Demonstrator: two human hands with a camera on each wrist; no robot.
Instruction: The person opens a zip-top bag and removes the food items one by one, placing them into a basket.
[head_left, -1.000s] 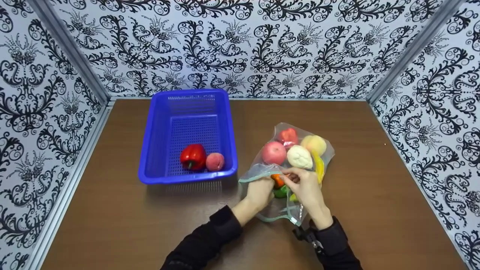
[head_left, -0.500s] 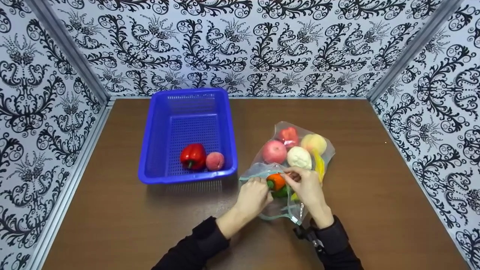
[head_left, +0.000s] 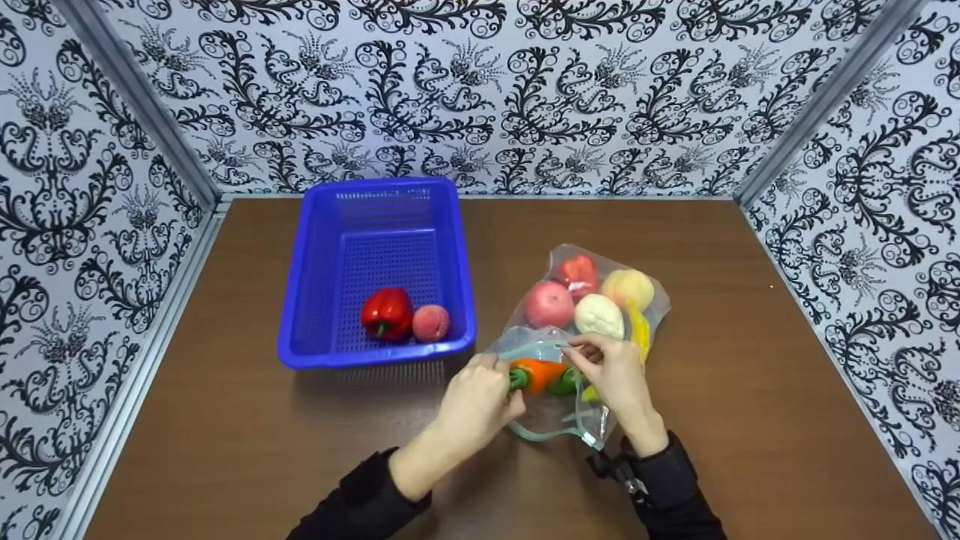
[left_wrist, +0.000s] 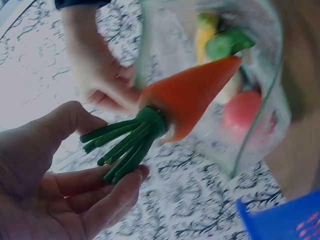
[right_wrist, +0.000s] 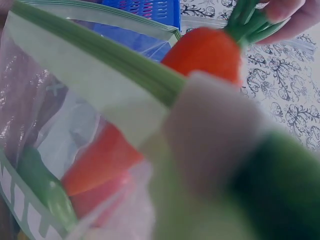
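Note:
In the head view my left hand (head_left: 472, 401) is at the mouth of a clear zip bag (head_left: 517, 339), pinching the green stalks of an orange carrot (left_wrist: 190, 95). The left wrist view shows thumb and fingers at those stalks and the tip pointing toward the bag. My right hand (head_left: 616, 375) pinches the bag's rim and keeps its mouth apart. Inside the bag lie a green vegetable (left_wrist: 227, 44), a yellow banana-like piece (head_left: 638, 334), a whitish lumpy piece (head_left: 599, 315), a round pink-red fruit (head_left: 548, 304), a red pepper (head_left: 577, 274) and a yellow peach (head_left: 628, 288).
To the left of the bag stands a blue plastic basket (head_left: 295, 300). A red bell pepper (head_left: 387, 313) and a small peach (head_left: 430, 323) lie at its near end. Patterned walls (head_left: 480, 90) border the brown table (head_left: 750, 360) at the back and sides.
My left hand has come out of the bag, moving left and toward me, and the carrot has slid out with it. The right hand stays at the rim.

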